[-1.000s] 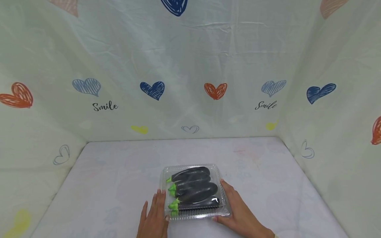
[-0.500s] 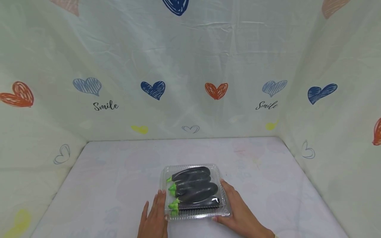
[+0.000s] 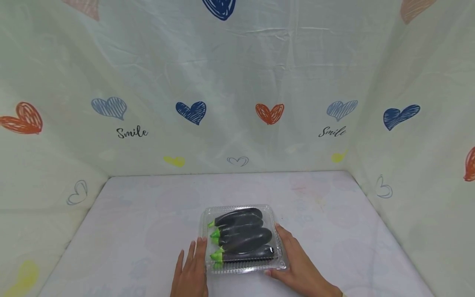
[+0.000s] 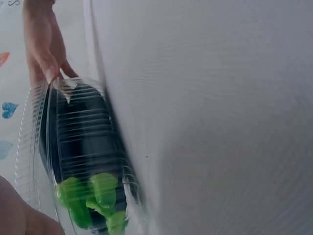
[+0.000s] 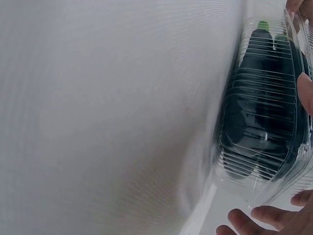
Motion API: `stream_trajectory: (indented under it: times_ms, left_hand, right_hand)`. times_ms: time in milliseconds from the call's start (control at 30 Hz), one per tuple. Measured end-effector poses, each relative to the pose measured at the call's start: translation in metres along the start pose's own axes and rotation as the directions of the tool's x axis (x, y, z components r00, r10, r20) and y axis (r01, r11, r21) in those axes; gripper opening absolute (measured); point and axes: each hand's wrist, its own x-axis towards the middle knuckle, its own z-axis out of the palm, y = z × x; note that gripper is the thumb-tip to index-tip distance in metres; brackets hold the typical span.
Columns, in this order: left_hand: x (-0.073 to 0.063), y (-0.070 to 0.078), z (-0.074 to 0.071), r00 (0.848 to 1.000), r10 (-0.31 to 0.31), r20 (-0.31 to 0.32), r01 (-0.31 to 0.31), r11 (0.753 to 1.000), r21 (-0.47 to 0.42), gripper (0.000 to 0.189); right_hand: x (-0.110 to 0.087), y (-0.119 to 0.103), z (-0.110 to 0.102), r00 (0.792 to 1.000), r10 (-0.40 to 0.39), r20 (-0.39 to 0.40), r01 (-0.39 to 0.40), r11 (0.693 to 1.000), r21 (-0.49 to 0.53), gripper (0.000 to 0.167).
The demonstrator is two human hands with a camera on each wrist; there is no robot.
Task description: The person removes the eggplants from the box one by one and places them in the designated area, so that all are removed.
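Note:
A clear hinged plastic container [image 3: 241,270] lies on the table with its lid down. Inside, several dark eggplants [image 3: 245,241] with green stem ends lie side by side, stems to the left. My left hand [image 3: 190,270] rests along the container's left side, fingers straight and fingertips right at the edge. At the right side, my right hand [image 3: 302,264] holds the near corner, its fingers along the side and its thumb at the front edge. In the right wrist view the ribbed wall and the right thumb [image 5: 306,93] show close up. Green stem ends [image 4: 102,191] fill the container's near end in the left wrist view.
The table [image 3: 156,214] has a pale, faintly patterned cover. A light curtain [image 3: 237,62] printed with hearts and "Smile" encloses it at the back and both sides.
The container and right hand stay in place. The left hand's thumb, earlier seen at the container's front left corner, is now out of sight in the head view.

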Motion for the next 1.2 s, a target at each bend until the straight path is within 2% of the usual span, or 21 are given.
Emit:
stream_trajectory:
  times_ms: [133, 200, 367, 467, 633, 867, 1133, 1200]
  left_hand:
    - [0.000, 0.001, -0.003, 0.998, -0.034, 0.046, 0.034, 0.999, -0.011, 0.069]
    - [0.000, 0.001, -0.003, 0.998, -0.036, 0.043, 0.036, 0.999, -0.007, 0.070]
    - [-0.002, -0.002, 0.000, 0.999, 0.001, -0.051, -0.001, 1.000, -0.007, 0.074]
    - [-0.002, -0.005, 0.001, 0.997, 0.018, -0.070, -0.019, 1.000, -0.022, 0.076]
    - [-0.002, -0.007, -0.001, 1.000, 0.006, -0.016, -0.007, 0.998, -0.067, 0.075]
    - [0.000, -0.007, -0.005, 0.999, -0.009, 0.033, 0.012, 0.995, -0.099, 0.072]
    - [0.001, -0.011, -0.002, 1.000, 0.016, 0.023, -0.014, 0.994, -0.113, 0.072]
    - [0.001, -0.012, -0.002, 1.000, 0.020, 0.021, -0.017, 0.993, -0.115, 0.073]
  right_hand:
    - [-0.001, 0.000, 0.000, 1.000, -0.006, 0.004, 0.006, 1.000, -0.008, 0.118]
    - [-0.001, 0.001, 0.000, 1.000, -0.018, 0.003, 0.018, 1.000, -0.014, 0.118]
    - [0.000, 0.001, 0.000, 0.998, -0.058, -0.011, 0.057, 0.996, -0.061, 0.117]
    - [0.000, 0.000, 0.000, 0.998, -0.065, -0.016, 0.064, 0.994, -0.084, 0.116]
    - [-0.002, -0.004, -0.002, 0.999, -0.038, -0.010, 0.037, 0.996, -0.076, 0.111]
    - [-0.003, -0.011, -0.003, 0.999, 0.025, -0.022, -0.026, 0.998, -0.062, 0.095]
    - [-0.004, -0.018, 0.001, 0.997, 0.056, -0.059, -0.063, 0.991, -0.115, 0.078]
    - [-0.005, -0.018, 0.003, 0.996, 0.043, -0.078, -0.053, 0.991, -0.122, 0.075]
